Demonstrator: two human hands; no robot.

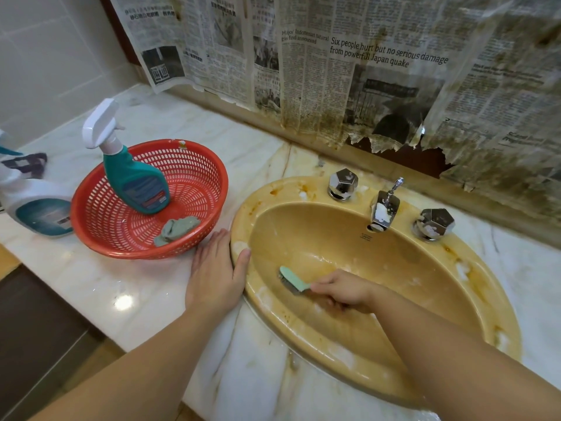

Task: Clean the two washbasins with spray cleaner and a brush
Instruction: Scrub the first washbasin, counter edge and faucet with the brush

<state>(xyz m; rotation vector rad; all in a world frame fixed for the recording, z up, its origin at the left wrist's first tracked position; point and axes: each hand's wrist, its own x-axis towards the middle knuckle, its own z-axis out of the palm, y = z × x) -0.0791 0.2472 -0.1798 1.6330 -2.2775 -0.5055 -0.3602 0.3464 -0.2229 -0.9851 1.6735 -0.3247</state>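
Head view: the right hand (343, 291) curls its grip around a green brush (293, 279), whose bristled head juts left of the knuckles against the near inner wall of one yellow washbasin (455, 302). The left hand (217, 276) rests flat and open on the marble worktop (121, 287), thumb touching the basin rim. One red basket (194, 238) holds one teal spray bottle (133, 177) and one grey cloth (176, 229); two tap handles flank one spout (384, 209).

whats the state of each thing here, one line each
washbasin: stained, foam patches on rim
brush: held, bristles against the inner wall
right hand: grips the brush handle
left hand: flat on counter, thumb on rim
spray bottle: upright in basket
red basket: on counter
tap: foam-smeared, no water running
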